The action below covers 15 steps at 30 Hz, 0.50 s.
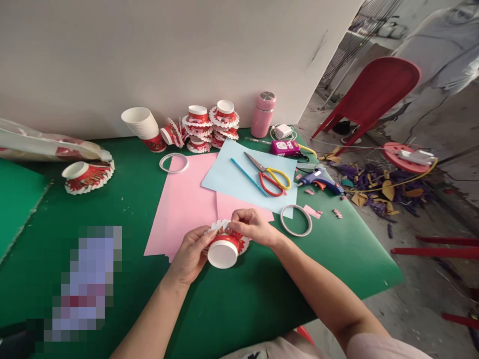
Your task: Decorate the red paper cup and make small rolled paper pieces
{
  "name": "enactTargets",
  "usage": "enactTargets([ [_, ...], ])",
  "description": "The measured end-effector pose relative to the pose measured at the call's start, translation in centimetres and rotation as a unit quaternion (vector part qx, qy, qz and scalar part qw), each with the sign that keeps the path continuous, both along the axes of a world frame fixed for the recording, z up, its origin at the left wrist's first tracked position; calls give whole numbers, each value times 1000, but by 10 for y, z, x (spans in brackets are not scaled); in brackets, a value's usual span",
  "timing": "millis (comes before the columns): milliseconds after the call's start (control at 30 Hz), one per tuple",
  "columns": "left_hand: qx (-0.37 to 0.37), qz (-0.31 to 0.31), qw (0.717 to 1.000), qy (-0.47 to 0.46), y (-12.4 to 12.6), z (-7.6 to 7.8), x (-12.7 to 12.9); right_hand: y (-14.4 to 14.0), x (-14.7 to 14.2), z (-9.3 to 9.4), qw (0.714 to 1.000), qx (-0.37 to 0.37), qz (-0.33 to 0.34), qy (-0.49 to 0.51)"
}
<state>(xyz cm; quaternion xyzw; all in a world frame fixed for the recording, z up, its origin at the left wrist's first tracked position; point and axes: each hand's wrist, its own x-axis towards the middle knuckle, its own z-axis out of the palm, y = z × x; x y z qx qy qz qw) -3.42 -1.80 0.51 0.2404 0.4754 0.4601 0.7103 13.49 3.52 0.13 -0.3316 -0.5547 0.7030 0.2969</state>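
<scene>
A red-and-white paper cup (223, 253), its wall cut into strips that are folded outward in a ruffle, is held between both hands with its white base facing me. My left hand (193, 252) grips its left side, thumb on the folded strips. At the upper right of the ruffle, my right hand (255, 227) pinches the strips with thumb and curled fingers. Pink paper sheets (190, 204) and a light blue sheet (220, 169) lie just beyond. On the blue sheet rest scissors (267, 174) with red and yellow handles and a blue pencil-like stick (249, 177).
Stacked ruffled cups (198, 119), plain nested cups (140, 124) and a pink flask (264, 114) stand along the wall. Tape rolls (296, 234) (173, 172), a glue gun (320, 180) and a purple power strip (285, 147) lie around the paper. Another ruffled cup (88, 175) sits left.
</scene>
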Motion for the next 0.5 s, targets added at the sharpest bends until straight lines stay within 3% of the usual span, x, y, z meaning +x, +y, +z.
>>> enactTargets([
  [333, -1, -12, 1000, -17, 0, -1, -3, 3, 3, 4, 996, -56, 71, -23],
  [500, -11, 14, 1000, -16, 1, -3, -2, 5, 4, 7, 999, -41, 21, -29],
])
